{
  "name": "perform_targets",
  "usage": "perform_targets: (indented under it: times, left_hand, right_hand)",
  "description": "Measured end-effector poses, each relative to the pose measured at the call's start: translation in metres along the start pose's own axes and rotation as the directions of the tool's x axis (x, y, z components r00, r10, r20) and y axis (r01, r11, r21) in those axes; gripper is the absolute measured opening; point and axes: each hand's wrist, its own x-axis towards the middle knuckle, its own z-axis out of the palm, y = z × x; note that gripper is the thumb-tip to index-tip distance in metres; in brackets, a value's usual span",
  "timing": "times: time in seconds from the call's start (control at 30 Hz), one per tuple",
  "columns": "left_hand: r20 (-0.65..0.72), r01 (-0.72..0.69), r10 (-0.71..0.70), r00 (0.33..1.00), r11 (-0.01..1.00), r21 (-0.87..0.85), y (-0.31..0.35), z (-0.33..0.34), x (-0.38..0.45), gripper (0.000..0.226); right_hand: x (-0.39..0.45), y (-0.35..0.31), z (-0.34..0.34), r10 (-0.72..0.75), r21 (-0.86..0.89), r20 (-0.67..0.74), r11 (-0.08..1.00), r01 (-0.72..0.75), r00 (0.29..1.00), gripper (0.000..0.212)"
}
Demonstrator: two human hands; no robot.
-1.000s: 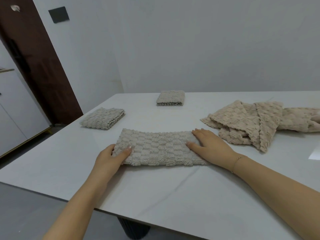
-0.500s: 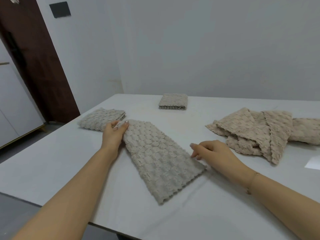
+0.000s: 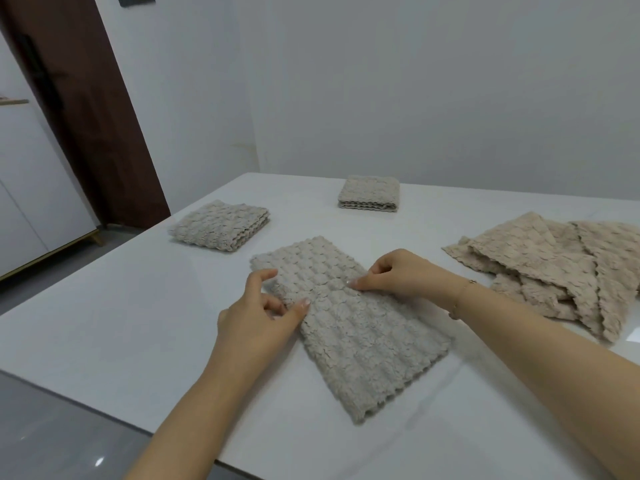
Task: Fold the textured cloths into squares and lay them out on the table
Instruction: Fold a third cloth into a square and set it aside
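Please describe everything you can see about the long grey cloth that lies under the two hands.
The long grey cloth is a folded strip, longer than wide, of soft fabric with a raised bubble-like texture and a scalloped near edge. It lies flat on the white table, running diagonally from far left to near right. The left hand touches its left edge near the middle, thumb on the fabric. The right hand presses its fingertips onto the strip's middle from the right side. It touches no other cloth.
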Motion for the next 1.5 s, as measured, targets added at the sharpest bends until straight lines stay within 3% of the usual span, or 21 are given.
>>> perform_targets:
  times: [0.1, 0.2, 0.33, 0.43, 0.6, 0.67, 0.77, 0.9, 1.03, 1.2, 1.33, 1.5]
  left_hand:
    - [-0.001, -0.02, 0.02, 1.0, 0.996, -0.083, 0.001, 0.0, -0.001, 0.047]
    - [0.009, -0.002, 0.005, 1.0, 0.967, -0.254, 0.002, -0.003, 0.0, 0.042]
    - [0.054, 0.078, -0.059, 0.997, 0.851, -0.52, 0.008, -0.006, 0.0, 0.041]
    - [0.061, 0.099, -0.078, 0.995, 0.773, -0.627, 0.01, -0.008, 0.0, 0.046]
    - [-0.001, 0.083, -0.139, 0.99, 0.592, -0.801, 0.021, -0.01, 0.005, 0.045]
    - [-0.07, 0.024, -0.127, 0.989, 0.618, -0.786, 0.03, -0.012, 0.012, 0.046]
    - [-0.197, -0.104, -0.039, 0.98, 0.74, -0.664, 0.05, -0.016, 0.029, 0.048]
    - [-0.157, -0.236, 0.181, 0.971, 0.834, -0.499, 0.076, -0.019, 0.054, 0.036]
    - [-0.085, -0.319, 0.315, 0.945, 0.837, -0.445, 0.096, -0.012, 0.075, 0.022]
    - [-0.138, -0.401, 0.379, 0.915, 0.827, -0.393, 0.116, -0.004, 0.088, 0.017]
    - [-0.205, -0.496, 0.451, 0.868, 0.802, -0.334, 0.11, -0.003, 0.08, 0.021]
    - [-0.176, -0.626, 0.607, 0.775, 0.776, -0.081, 0.076, -0.005, 0.036, 0.019]
  right_hand:
    - [0.001, -0.002, 0.002, -0.028, 0.065, 0.004, 0.998, 0.027, 1.0, 0.038]
    - [-0.001, 0.001, -0.002, -0.042, 0.281, 0.019, 0.959, 0.035, 0.999, 0.032]
    - [0.001, 0.006, -0.008, 0.003, 0.641, 0.005, 0.767, -0.006, 1.0, 0.026]
    - [0.0, 0.004, -0.009, 0.004, 0.699, -0.034, 0.715, 0.021, 0.999, 0.039]
    - [-0.016, -0.014, -0.023, -0.194, 0.689, -0.119, 0.69, 0.222, 0.974, 0.051]
    - [-0.023, -0.024, -0.035, -0.26, 0.655, -0.182, 0.688, 0.314, 0.948, 0.044]
    - [-0.031, -0.031, -0.055, -0.295, 0.577, -0.318, 0.693, 0.431, 0.901, 0.033]
    - [-0.033, -0.026, -0.074, -0.279, 0.497, -0.437, 0.718, 0.488, 0.855, 0.031]
    - [-0.036, -0.021, -0.093, -0.294, 0.412, -0.503, 0.745, 0.525, 0.813, 0.023]
    - [-0.035, -0.014, -0.103, -0.288, 0.382, -0.577, 0.732, 0.564, 0.764, 0.018]
    - [-0.037, -0.008, -0.102, -0.311, 0.332, -0.569, 0.76, 0.559, 0.761, 0.017]
    - [-0.059, 0.003, -0.081, -0.328, 0.367, -0.479, 0.768, 0.525, 0.814, 0.019]
